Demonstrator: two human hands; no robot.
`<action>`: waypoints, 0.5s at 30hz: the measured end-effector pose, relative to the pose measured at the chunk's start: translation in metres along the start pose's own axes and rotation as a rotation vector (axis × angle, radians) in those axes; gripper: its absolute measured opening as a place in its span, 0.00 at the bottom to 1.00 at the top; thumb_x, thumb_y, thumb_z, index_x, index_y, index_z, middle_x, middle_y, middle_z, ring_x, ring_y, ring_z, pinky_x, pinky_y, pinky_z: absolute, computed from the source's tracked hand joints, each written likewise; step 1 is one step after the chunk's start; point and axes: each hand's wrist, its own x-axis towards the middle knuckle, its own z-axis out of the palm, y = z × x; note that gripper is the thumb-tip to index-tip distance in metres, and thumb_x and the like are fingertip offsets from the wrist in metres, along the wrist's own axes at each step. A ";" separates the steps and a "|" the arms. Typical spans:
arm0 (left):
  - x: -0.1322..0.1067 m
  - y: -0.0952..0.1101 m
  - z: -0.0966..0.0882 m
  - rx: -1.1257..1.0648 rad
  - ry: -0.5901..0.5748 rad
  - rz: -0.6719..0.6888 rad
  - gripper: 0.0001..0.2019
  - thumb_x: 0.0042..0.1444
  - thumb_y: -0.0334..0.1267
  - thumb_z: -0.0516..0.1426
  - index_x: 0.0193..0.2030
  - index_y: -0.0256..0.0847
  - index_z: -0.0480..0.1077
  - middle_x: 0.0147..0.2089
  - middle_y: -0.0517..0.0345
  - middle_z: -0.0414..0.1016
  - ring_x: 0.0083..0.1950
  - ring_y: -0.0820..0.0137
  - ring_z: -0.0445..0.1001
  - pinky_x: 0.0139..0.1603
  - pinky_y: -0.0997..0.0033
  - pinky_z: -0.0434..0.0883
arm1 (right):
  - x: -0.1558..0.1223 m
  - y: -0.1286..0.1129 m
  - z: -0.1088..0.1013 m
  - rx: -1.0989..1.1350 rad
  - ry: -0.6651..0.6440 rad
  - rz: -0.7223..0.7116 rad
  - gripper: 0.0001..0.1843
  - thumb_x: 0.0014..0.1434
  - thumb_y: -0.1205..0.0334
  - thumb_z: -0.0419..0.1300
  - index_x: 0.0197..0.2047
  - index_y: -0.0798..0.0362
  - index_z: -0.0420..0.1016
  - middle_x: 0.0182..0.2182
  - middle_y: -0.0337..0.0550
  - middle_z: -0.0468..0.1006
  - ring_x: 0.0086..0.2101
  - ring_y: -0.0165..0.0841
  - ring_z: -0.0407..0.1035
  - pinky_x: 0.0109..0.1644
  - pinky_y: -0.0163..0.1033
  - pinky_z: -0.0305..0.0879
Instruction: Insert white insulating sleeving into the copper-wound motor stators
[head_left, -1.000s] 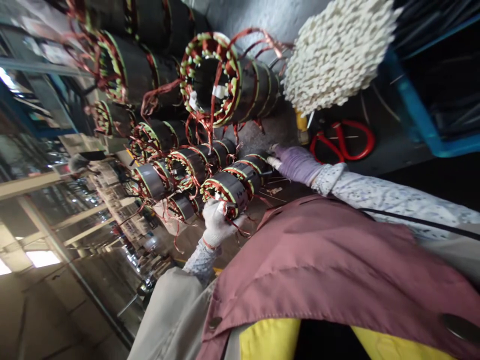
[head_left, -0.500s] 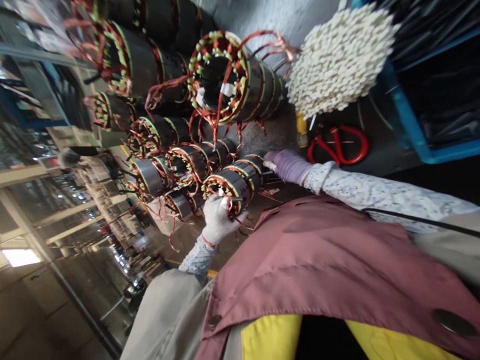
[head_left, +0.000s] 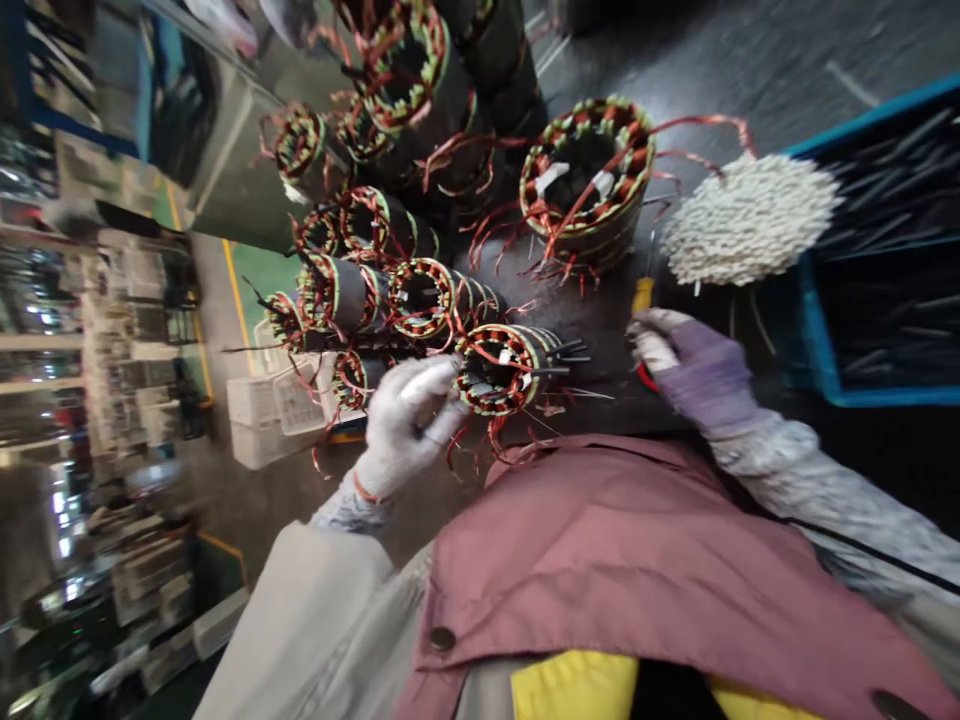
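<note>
A motor stator [head_left: 536,350] with copper windings and yellow-green insulation lies on the worktop in front of me. My left hand [head_left: 412,420], in a white glove, is curled at its near-left rim, with fingertips and thumb against the edge. Dark sleeving tubes [head_left: 559,371] stick out at the stator's right side. My right hand [head_left: 701,370], in a purple and white glove, is apart from the stator, its fingers bent together. A bit of red handle [head_left: 646,377] shows under those fingertips; whether they grip it is hidden. A yellow handle [head_left: 643,295] lies just beyond.
Several more stators [head_left: 420,300] with loose copper leads crowd the left and back. A larger stator [head_left: 589,185] stands behind. To the right are a bundle of white tubes [head_left: 754,220] and a blue crate [head_left: 821,345] of dark tubes. White baskets [head_left: 259,425] stand at the left.
My right hand has left the stator's far end and moved right, over the red handles. My left hand stays at the stator's rim, while the view has turned.
</note>
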 end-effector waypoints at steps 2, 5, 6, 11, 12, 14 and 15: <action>0.007 -0.009 -0.006 0.090 0.021 0.043 0.20 0.58 0.38 0.59 0.58 0.48 0.69 0.63 0.50 0.72 0.63 0.61 0.71 0.63 0.53 0.68 | -0.013 -0.019 -0.024 0.024 0.166 -0.245 0.16 0.64 0.59 0.53 0.51 0.51 0.76 0.48 0.50 0.80 0.48 0.42 0.75 0.54 0.50 0.73; 0.032 -0.019 0.013 0.183 -0.139 0.221 0.19 0.55 0.37 0.61 0.54 0.47 0.73 0.69 0.51 0.66 0.71 0.55 0.62 0.70 0.45 0.59 | -0.021 -0.060 -0.033 -0.080 0.121 -0.523 0.14 0.62 0.62 0.56 0.50 0.47 0.76 0.52 0.47 0.78 0.50 0.41 0.74 0.55 0.50 0.72; 0.040 -0.021 0.023 0.188 -0.188 0.268 0.18 0.55 0.37 0.61 0.53 0.46 0.74 0.69 0.50 0.65 0.72 0.55 0.60 0.71 0.45 0.58 | -0.020 -0.072 -0.030 -0.131 0.077 -0.581 0.15 0.62 0.63 0.56 0.50 0.47 0.77 0.53 0.47 0.77 0.52 0.42 0.73 0.56 0.51 0.71; 0.063 -0.031 0.056 0.158 -0.258 0.321 0.17 0.55 0.41 0.62 0.52 0.43 0.76 0.69 0.47 0.65 0.71 0.54 0.60 0.70 0.47 0.58 | -0.002 -0.092 -0.002 -0.308 -0.055 -0.667 0.15 0.61 0.66 0.55 0.49 0.55 0.78 0.49 0.51 0.78 0.49 0.42 0.72 0.53 0.49 0.71; 0.065 -0.033 0.057 0.152 -0.260 0.332 0.18 0.54 0.42 0.62 0.52 0.43 0.76 0.68 0.46 0.65 0.70 0.55 0.61 0.70 0.49 0.59 | 0.001 -0.091 0.001 -0.323 -0.059 -0.645 0.15 0.61 0.66 0.55 0.48 0.55 0.78 0.49 0.52 0.79 0.48 0.41 0.72 0.53 0.48 0.71; 0.066 -0.037 0.056 0.156 -0.258 0.374 0.18 0.55 0.42 0.62 0.52 0.42 0.76 0.67 0.46 0.67 0.69 0.56 0.62 0.68 0.52 0.61 | 0.006 -0.088 0.004 -0.330 -0.063 -0.617 0.15 0.61 0.65 0.55 0.48 0.56 0.78 0.48 0.51 0.79 0.47 0.40 0.73 0.53 0.46 0.71; 0.066 -0.036 0.054 0.167 -0.247 0.401 0.18 0.55 0.42 0.61 0.52 0.41 0.77 0.66 0.45 0.68 0.69 0.56 0.63 0.67 0.53 0.62 | 0.006 -0.087 0.004 -0.322 -0.064 -0.614 0.15 0.62 0.65 0.55 0.48 0.56 0.78 0.48 0.51 0.79 0.48 0.40 0.73 0.53 0.46 0.71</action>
